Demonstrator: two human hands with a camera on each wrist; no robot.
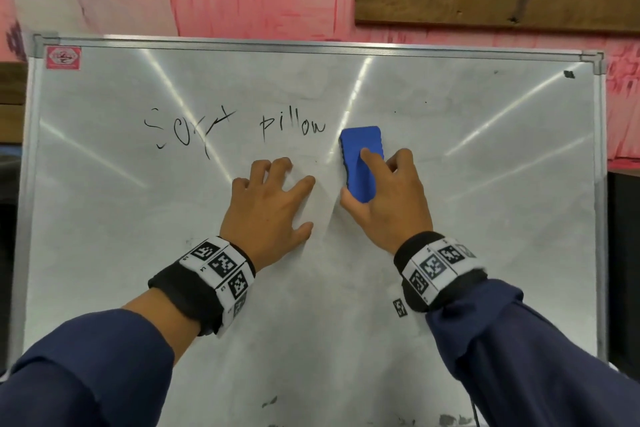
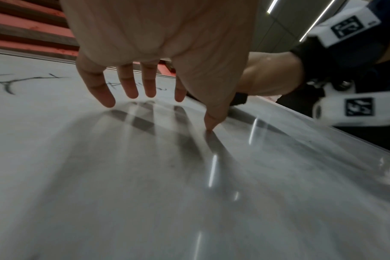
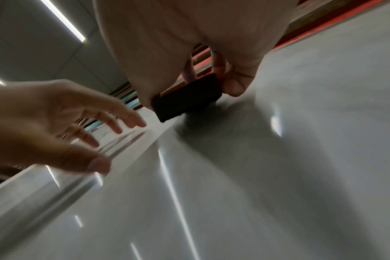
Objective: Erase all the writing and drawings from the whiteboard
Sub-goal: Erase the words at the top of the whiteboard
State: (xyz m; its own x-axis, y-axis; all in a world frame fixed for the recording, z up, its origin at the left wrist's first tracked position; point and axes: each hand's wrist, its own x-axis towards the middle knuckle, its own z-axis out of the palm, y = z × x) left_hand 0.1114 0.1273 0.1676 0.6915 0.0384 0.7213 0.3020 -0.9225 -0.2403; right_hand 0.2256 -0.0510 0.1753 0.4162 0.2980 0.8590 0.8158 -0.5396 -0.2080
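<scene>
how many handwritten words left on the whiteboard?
2. Black marker word "soft" sits left of centre; black marker word "pillow" sits mid-board, just left of the blue eraser. More could hide under the hands.

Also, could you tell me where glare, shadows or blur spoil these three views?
Head view: bright streaks of glare fan across the whiteboard, yet the writing stays legible. Left wrist view: the left hand casts dark finger shadows, and the board smears below. Right wrist view: the eraser looks black and everything is motion-blurred.

Pink wall (image 1: 242,0) — dark wooden planks (image 1: 485,0)
</scene>
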